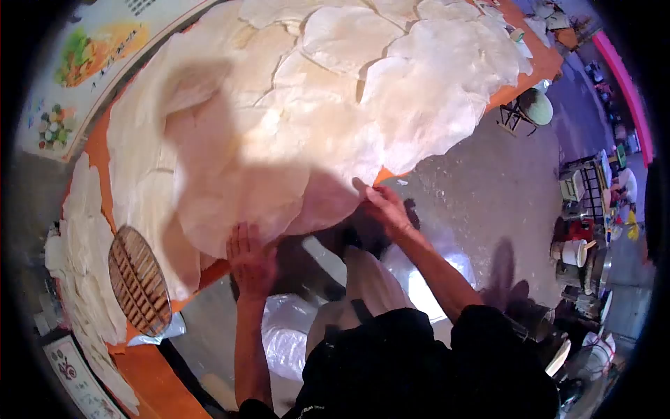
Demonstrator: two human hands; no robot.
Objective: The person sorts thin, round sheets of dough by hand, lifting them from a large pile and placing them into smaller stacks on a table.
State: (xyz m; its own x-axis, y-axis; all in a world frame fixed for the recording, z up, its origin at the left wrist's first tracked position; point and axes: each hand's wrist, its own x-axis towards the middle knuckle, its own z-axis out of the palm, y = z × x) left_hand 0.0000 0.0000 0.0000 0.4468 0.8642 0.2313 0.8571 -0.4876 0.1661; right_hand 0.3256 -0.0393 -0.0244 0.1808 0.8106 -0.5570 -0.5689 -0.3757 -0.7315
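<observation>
Many thin, pale, round sheets (pixel 321 105) lie overlapping on an orange-covered table (pixel 153 380). My left hand (pixel 250 258) rests flat with fingers spread on the near edge of one sheet (pixel 244 202). At the table edge to the right, my right hand (pixel 380 202) pinches the rim of another sheet (pixel 331 199) between thumb and fingers. A shadow falls over the sheets in front of me. An oval slatted wooden rack (pixel 139 281) lies at the left, on top of the sheets.
Clear plastic bags (pixel 286 335) stand on the floor near my legs. A round green-topped stool (pixel 536 107) is beyond the table at right. Shelving, a white bucket (pixel 574 253) and other goods line the right side. Printed boards (pixel 91 63) are at the left.
</observation>
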